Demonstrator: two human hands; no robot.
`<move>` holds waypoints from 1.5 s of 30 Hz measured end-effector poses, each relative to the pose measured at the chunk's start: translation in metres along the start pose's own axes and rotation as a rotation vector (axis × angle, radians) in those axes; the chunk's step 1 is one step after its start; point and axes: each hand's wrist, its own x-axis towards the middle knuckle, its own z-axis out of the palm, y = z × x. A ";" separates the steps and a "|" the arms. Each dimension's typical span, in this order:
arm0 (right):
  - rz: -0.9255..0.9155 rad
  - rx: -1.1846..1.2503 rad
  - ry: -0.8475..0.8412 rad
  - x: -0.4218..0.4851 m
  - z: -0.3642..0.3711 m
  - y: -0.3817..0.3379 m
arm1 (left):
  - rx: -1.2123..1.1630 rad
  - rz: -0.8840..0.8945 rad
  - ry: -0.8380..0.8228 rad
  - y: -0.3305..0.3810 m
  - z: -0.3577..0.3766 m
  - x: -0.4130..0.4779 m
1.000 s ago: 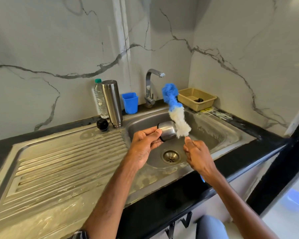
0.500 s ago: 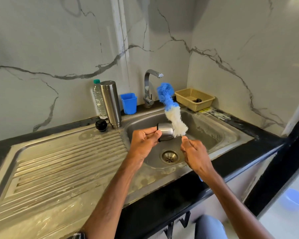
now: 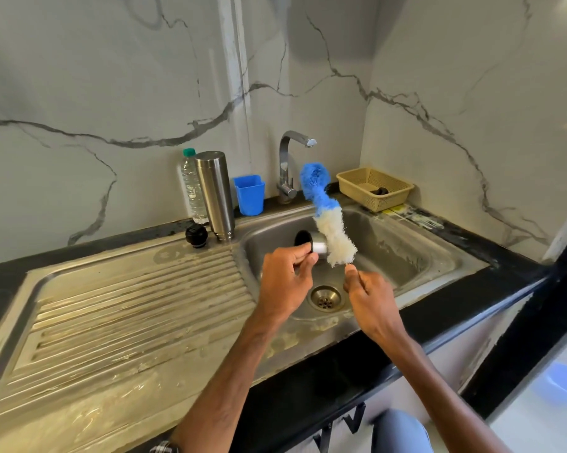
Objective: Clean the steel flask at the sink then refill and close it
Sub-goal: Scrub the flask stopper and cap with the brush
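Far left of the tap point(image 3: 288, 165), the ribbed drainboard point(image 3: 128, 308) lies streaked and wet. Nearer the tap, at the drainboard's back edge, a black stopper point(image 3: 196, 235) sits by itself. Just behind it stands a clear plastic bottle point(image 3: 192, 188) with a green cap; how full it is cannot be told. Touching the bottle on its tap side, the steel flask point(image 3: 216, 194) stands upright with its narrower end down, so nothing of its inside shows. Between the flask and the tap is a blue cup point(image 3: 249, 194), open at the top, its contents hidden from this angle.

In front of the tap, over the sink basin point(image 3: 406, 243), the left hand point(image 3: 285, 282) grips a small steel cap point(image 3: 314, 245) between thumb and curled fingers. The cap's dark open mouth is turned back toward the tap, and it looks empty. The white bristles of a blue-and-white brush point(image 3: 327, 217) press against the cap's side, and the blue tip rises just right of the tap's base. Below the bristles, the right hand point(image 3: 370, 299) pinches the brush's thin handle in curled fingers. The drain point(image 3: 326, 297) lies in the basin floor between the two hands.

Right of the tap, on the black counter point(image 3: 471, 237) in the corner, a beige basket point(image 3: 357, 183) holds one small dark object point(image 3: 380, 191).
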 end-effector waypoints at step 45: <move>-0.185 -0.272 0.048 -0.001 0.012 0.003 | -1.258 -1.025 0.215 0.026 -0.014 0.010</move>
